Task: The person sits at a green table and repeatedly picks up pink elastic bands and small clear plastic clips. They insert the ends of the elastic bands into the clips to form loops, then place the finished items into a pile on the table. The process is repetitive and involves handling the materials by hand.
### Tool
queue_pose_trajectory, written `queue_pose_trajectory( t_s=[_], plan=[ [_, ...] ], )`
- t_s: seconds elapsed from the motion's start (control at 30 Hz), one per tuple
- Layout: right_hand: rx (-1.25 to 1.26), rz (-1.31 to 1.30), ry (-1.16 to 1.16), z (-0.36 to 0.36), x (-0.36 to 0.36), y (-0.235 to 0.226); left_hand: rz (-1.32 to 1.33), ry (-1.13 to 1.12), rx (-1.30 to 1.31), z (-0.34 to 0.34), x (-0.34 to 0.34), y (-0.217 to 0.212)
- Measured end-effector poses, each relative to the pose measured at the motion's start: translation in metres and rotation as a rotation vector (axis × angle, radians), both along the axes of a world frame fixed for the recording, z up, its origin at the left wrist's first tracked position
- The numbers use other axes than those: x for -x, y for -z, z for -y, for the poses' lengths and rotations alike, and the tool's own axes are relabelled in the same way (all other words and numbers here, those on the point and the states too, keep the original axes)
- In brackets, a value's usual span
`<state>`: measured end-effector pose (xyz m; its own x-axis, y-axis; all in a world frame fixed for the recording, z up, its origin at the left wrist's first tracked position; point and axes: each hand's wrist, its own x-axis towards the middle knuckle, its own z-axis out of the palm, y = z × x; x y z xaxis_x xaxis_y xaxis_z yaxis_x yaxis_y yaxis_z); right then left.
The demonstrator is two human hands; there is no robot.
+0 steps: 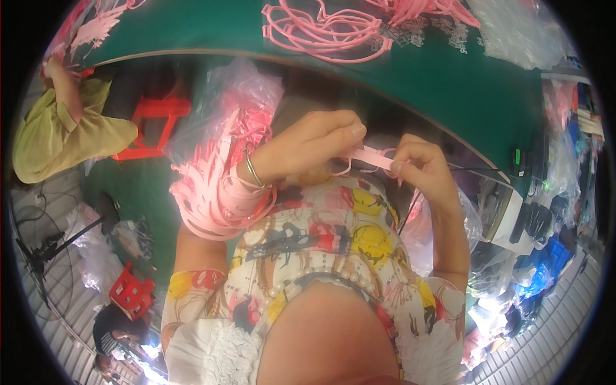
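A flat pink strap (372,158) is stretched between my two hands in front of my body. My left hand (327,140) is closed on its left end, and my right hand (422,168) pinches the other end between thumb and fingers. A thin pink loop hangs below the strap, near my left fingers. Over my left forearm hangs a thick bundle of pink straps (215,202), just behind a metal bangle (251,168) on the wrist. What lies inside my curled left fingers is hidden.
Ahead is a green table (423,90) with looped pink straps (321,31), small clear plastic pieces (420,31) and a clear bag (523,32). A pink-filled plastic bag (247,90) is below its edge. At left, a person in a yellow-green top (70,131) is near a red stool (154,128).
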<state>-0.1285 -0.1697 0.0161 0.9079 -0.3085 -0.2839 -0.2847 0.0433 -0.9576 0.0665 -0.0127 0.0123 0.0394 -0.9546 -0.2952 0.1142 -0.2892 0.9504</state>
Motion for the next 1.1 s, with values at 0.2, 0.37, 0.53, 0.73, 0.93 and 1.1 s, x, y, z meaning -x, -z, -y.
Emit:
queue_pose_trajectory(
  t_s=[0.2,0.37,0.53,0.73,0.93,1.1],
  plan=[
    [0.062,0.051,0.000,0.003,0.006,-0.002,0.167,0.035,0.080,0.026,0.005,0.001],
    [0.195,0.101,0.039,0.007,0.011,0.000,0.882,-0.206,0.560,0.081,0.007,0.012],
    [0.204,0.093,0.071,0.003,0.015,0.001,1.298,-0.377,0.582,0.112,0.006,0.030],
    [0.208,0.117,0.076,0.003,0.016,0.001,1.559,-0.329,0.548,0.114,0.002,0.026],
    [0.260,0.174,0.051,0.005,0.011,0.003,1.262,-0.306,0.745,0.109,-0.009,0.027],
    [0.258,0.137,0.041,0.006,0.007,-0.001,1.244,-0.380,0.621,0.113,-0.003,0.020]
  ],
)
